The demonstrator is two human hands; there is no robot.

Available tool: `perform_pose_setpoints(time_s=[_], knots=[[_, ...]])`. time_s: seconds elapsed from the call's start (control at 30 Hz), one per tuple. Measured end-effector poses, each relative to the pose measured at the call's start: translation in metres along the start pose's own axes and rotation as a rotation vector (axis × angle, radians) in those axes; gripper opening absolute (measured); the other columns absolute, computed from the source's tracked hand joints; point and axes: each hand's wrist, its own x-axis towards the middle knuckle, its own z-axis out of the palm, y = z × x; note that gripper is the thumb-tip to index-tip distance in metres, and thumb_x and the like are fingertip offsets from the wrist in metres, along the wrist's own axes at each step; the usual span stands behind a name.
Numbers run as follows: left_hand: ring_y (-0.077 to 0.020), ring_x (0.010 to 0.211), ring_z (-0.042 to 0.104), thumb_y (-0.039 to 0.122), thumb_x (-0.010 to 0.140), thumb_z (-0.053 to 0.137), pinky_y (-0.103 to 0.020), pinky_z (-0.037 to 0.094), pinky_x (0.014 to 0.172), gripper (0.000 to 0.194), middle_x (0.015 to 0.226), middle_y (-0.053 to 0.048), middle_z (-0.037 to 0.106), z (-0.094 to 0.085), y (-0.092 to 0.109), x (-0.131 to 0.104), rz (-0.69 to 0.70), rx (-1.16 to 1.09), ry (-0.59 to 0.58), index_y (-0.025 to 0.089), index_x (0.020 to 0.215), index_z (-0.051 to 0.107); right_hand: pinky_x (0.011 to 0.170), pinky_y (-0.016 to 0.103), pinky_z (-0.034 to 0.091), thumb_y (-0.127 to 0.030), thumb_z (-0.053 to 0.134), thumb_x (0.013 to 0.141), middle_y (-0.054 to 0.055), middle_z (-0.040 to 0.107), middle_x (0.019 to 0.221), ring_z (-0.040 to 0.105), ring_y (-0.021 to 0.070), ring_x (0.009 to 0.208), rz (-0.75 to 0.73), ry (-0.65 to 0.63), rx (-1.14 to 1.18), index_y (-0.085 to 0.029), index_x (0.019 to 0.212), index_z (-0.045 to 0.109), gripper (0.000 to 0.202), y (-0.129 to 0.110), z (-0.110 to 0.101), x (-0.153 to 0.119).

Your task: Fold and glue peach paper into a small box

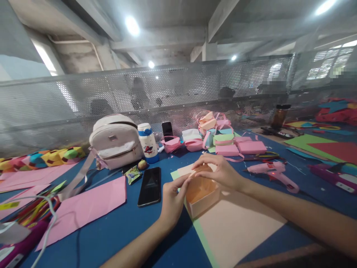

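Note:
A small open-topped box of peach paper point(205, 204) stands on peach and green paper sheets point(237, 227). My left hand point(173, 199) is closed, thumb and forefinger pinching at the box's upper left edge. From the far side, my right hand point(219, 172) bends over the box, its fingertips meeting those of the left at the same edge. Both seem to grip the paper there; the exact fold between the fingertips is too small to make out. A black phone point(150, 187) lies left of my left hand. Right of my right hand rests a pink glue gun point(275, 173).
Folded pink paper bags point(228, 149) cluster behind the box. A white backpack point(115, 143) and a bottle point(148, 145) stand at the back left, before a perforated metal screen point(178, 89). Pink sheets point(92, 208) and a white cable point(50, 223) lie on the left.

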Motion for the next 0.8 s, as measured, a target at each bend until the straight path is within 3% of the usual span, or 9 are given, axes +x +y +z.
perform_pose_setpoints(time_s=[0.27,0.8], knots=[[-0.0279,0.092,0.077,0.032,0.093,0.061,-0.032,0.06,0.085,0.026,0.103,-0.006,0.08,0.0,0.003,0.0,0.041,0.031,0.002,0.021,0.102,0.082,0.075,0.03,0.048,-0.033,0.072,0.089,0.004,0.071,0.084,0.062,0.0182,0.079,0.024,-0.017,0.041,-0.02,0.084,0.074,0.014,-0.006,0.0,0.005],[-0.0289,0.09,0.078,0.031,0.091,0.062,-0.033,0.061,0.081,0.024,0.101,-0.006,0.081,0.0,0.004,0.0,0.05,0.072,0.041,0.021,0.101,0.082,0.083,0.03,0.047,-0.025,0.068,0.087,0.002,0.069,0.087,0.063,0.0185,0.087,0.162,-0.046,0.132,-0.02,0.083,0.068,0.006,-0.011,0.01,0.007]])
